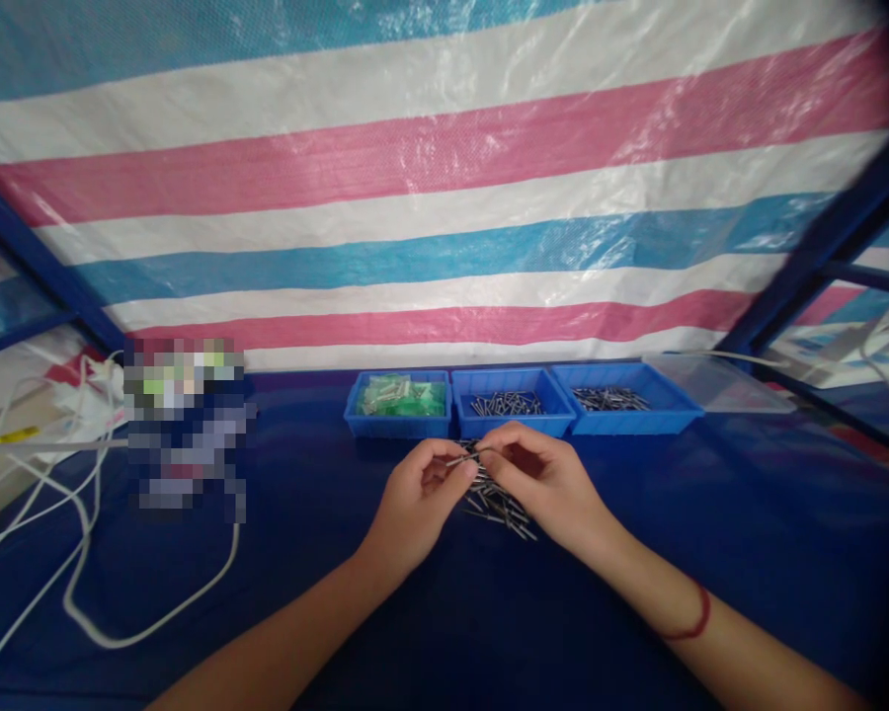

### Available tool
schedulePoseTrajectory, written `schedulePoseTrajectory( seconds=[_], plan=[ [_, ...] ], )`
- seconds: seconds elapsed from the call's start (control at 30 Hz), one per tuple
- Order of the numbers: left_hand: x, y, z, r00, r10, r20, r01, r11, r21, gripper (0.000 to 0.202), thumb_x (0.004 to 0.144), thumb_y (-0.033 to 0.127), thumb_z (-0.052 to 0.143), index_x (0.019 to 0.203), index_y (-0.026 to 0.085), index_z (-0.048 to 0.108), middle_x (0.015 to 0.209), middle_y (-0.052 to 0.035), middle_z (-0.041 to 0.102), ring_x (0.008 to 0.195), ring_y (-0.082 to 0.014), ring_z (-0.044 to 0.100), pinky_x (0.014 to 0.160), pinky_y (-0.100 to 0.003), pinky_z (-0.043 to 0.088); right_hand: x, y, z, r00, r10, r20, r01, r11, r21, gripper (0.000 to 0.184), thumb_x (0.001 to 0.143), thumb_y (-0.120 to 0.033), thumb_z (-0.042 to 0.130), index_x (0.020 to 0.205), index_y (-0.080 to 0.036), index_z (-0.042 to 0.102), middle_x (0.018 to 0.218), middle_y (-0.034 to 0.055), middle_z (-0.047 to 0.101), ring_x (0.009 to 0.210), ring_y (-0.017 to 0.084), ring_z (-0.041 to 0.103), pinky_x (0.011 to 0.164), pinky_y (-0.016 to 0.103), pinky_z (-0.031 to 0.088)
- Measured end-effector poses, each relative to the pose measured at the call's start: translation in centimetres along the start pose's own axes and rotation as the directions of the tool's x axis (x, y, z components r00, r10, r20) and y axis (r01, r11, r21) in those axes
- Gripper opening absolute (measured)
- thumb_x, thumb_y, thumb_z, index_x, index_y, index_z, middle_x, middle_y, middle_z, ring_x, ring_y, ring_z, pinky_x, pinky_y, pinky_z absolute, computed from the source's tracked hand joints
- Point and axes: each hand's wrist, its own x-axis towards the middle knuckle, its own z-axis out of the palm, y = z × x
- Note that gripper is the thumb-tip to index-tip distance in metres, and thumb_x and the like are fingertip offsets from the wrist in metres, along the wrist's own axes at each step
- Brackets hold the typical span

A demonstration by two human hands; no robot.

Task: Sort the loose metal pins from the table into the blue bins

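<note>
My left hand [419, 504] and my right hand [540, 479] meet over a loose pile of small metal pins [500, 509] on the blue table. Both hands are pinched shut on a thin metal pin [465, 458] held between their fingertips. Just beyond the hands stand three blue trays: the left tray [363, 420] holds green plastic parts, the middle tray [555, 400] holds metal pins, and the right tray [674, 410] holds more dark metal pins. A red string circles my right wrist.
A white cable [148, 622] loops across the table at the left, beside a blurred object [182, 425]. A clear plastic lid [718, 385] lies right of the trays. A striped tarp [444, 178] hangs behind, with blue frame bars at both sides.
</note>
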Motion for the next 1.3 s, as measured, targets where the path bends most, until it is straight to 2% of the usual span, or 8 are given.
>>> schedulePoseTrajectory(
  seconds=[0.13, 0.27, 0.4, 0.5, 0.7, 0.8, 1.07, 1.3],
  plan=[
    [-0.2, 0.2, 0.0, 0.992, 0.095, -0.078, -0.085, 0.989, 0.118, 0.016, 0.079, 0.030, 0.063, 0.087, 0.016, 0.060, 0.086, -0.0027, 0.064, 0.080, -0.0154, 0.060, 0.075, -0.024, 0.045, 0.1, -0.4, -0.1, 0.995, -0.020, 0.101, 0.027, 0.998, -0.065, 0.012, 0.082, -0.031, 0.058, 0.081, -0.020, 0.063, 0.077, 0.0026, 0.060, 0.069, 0.015, 0.056, 0.062, 0.028, 0.046],
    [-0.3, 0.0, -0.3, 0.988, 0.148, -0.033, -0.135, 0.960, 0.246, 0.020, 0.083, 0.034, 0.059, 0.094, 0.017, 0.059, 0.088, -0.0035, 0.063, 0.078, -0.0153, 0.059, 0.072, -0.025, 0.045, 0.4, -0.6, -0.7, 0.979, -0.049, 0.200, 0.085, 0.980, -0.178, 0.015, 0.085, -0.032, 0.054, 0.083, -0.020, 0.064, 0.079, 0.0034, 0.062, 0.070, 0.015, 0.057, 0.063, 0.028, 0.046],
    [-0.2, -0.2, -0.7, 0.973, 0.202, 0.115, -0.232, 0.829, 0.509, 0.030, 0.086, 0.036, 0.056, 0.111, 0.020, 0.058, 0.094, -0.0052, 0.062, 0.085, -0.0177, 0.056, 0.076, -0.029, 0.043, 1.8, 0.1, -3.6, 0.992, -0.119, -0.041, 0.096, 0.928, -0.361, 0.017, 0.084, -0.034, 0.055, 0.081, -0.020, 0.064, 0.078, 0.0034, 0.064, 0.071, 0.016, 0.058, 0.064, 0.029, 0.046],
    [-0.3, -0.2, -0.9, 0.935, 0.214, 0.284, -0.354, 0.649, 0.673, 0.030, 0.087, 0.036, 0.053, 0.112, 0.022, 0.060, 0.106, -0.0072, 0.060, 0.099, -0.0219, 0.052, 0.089, -0.036, 0.039, 3.0, 1.4, -7.2, 0.950, -0.159, -0.269, -0.007, 0.851, -0.526, 0.019, 0.082, -0.035, 0.054, 0.081, -0.019, 0.064, 0.079, 0.0043, 0.065, 0.070, 0.018, 0.059, 0.062, 0.030, 0.045],
    [-0.3, -0.8, -1.3, 0.899, 0.126, 0.421, -0.433, 0.409, 0.803, 0.033, 0.086, 0.037, 0.056, 0.117, 0.027, 0.059, 0.117, -0.0066, 0.056, 0.105, -0.0255, 0.047, 0.083, -0.038, 0.038, 3.7, 4.1, -11.8, 0.880, -0.285, -0.380, -0.220, 0.464, -0.858, 0.020, 0.078, -0.034, 0.056, 0.082, -0.017, 0.067, 0.080, 0.0114, 0.063, 0.077, 0.026, 0.059, 0.069, 0.039, 0.045],
    [-0.2, -1.1, -1.4, 0.894, 0.117, 0.432, -0.442, 0.373, 0.815, 0.026, 0.088, 0.030, 0.054, 0.114, 0.028, 0.060, 0.111, -0.0051, 0.059, 0.100, -0.0225, 0.049, 0.080, -0.035, 0.036, 3.6, 4.0, -11.0, 0.889, -0.342, -0.306, -0.146, 0.421, -0.895, 0.027, 0.079, -0.035, 0.056, 0.092, -0.014, 0.066, 0.088, 0.0151, 0.062, 0.089, 0.029, 0.058, 0.078, 0.043, 0.046],
    [-0.1, -0.9, -1.2, 0.894, 0.112, 0.435, -0.444, 0.360, 0.820, 0.018, 0.093, 0.026, 0.047, 0.100, 0.025, 0.063, 0.100, -0.0017, 0.062, 0.090, -0.0176, 0.053, 0.076, -0.032, 0.031, 2.1, 1.0, -4.7, 0.924, -0.380, 0.040, 0.275, 0.587, -0.761, 0.016, 0.084, -0.028, 0.052, 0.092, -0.020, 0.063, 0.097, 0.0098, 0.060, 0.095, 0.025, 0.057, 0.087, 0.041, 0.045],
    [-0.2, -1.3, -0.9, 0.903, 0.146, 0.403, -0.429, 0.341, 0.837, 0.016, 0.093, 0.024, 0.046, 0.099, 0.024, 0.061, 0.096, -0.0015, 0.063, 0.090, -0.0175, 0.053, 0.077, -0.032, 0.030, 1.2, 0.7, -2.8, 0.919, -0.304, 0.253, 0.395, 0.666, -0.633, 0.015, 0.085, -0.022, 0.050, 0.088, -0.021, 0.065, 0.093, 0.0085, 0.063, 0.089, 0.023, 0.058, 0.083, 0.041, 0.046]
  ],
)
